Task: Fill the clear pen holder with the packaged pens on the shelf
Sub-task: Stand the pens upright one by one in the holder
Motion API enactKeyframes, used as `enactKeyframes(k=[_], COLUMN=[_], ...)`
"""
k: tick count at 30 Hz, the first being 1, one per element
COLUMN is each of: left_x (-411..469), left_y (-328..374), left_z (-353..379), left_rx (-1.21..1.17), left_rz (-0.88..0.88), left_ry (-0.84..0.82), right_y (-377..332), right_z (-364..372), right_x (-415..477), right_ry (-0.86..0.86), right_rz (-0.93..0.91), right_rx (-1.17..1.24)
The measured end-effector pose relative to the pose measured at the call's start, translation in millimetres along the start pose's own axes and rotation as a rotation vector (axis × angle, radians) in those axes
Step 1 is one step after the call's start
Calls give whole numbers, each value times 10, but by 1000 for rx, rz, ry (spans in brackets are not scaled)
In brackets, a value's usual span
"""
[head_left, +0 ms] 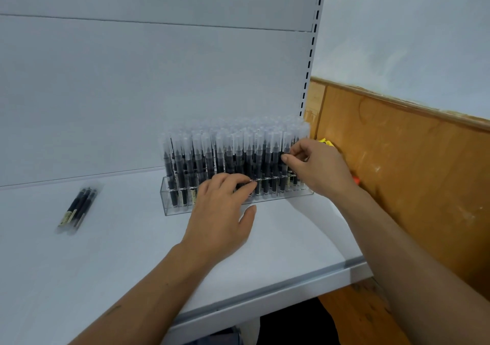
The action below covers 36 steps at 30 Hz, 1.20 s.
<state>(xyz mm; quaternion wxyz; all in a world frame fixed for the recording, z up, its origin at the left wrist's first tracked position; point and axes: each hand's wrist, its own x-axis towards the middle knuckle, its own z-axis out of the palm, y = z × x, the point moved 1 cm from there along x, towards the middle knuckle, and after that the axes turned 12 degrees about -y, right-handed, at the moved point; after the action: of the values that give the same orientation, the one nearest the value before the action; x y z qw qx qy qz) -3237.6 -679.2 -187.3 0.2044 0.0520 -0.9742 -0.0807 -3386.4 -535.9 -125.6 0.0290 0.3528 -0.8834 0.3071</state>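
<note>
Clear pen holder (169, 207) stands on the white shelf (106, 265) towards its right end, close to the back panel (132, 93), and is packed with upright packaged pens (212, 156), dark barrels below and frosted sleeve tops above. In the head view both bare forearms reach forward from the lower edge towards it. The left hand (225, 209) lies palm down just in front of the holder, wrist low over the shelf. Its fingers are stretched forward with a slight curve and their tips touch the pens at the holder's front rim near the middle, while the thumb is spread out to the side above the shelf; it grips nothing. The right hand (315, 164) comes in from the right, held higher, at the holder's right end. Its fingers are curled, and thumb and forefinger pinch the barrel of an end pen (285, 151) in the front row, about halfway up. Well apart to the left, a small bundle of loose packaged pens (78, 207) lies flat on the shelf. Behind the right hand a yellow object (324, 141) shows against the wooden wall panel (397, 159).
</note>
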Motion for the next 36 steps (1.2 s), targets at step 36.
enactKeyframes(k=[36], left_x=[-605], left_y=[-2469], left_z=[-1108], left_rx=[-176], left_rz=[-994], left_ry=[-380], right_y=[-2543], right_z=[2363], right_x=[502], right_ry=[-636], right_rz=[-195], right_rx=[-169])
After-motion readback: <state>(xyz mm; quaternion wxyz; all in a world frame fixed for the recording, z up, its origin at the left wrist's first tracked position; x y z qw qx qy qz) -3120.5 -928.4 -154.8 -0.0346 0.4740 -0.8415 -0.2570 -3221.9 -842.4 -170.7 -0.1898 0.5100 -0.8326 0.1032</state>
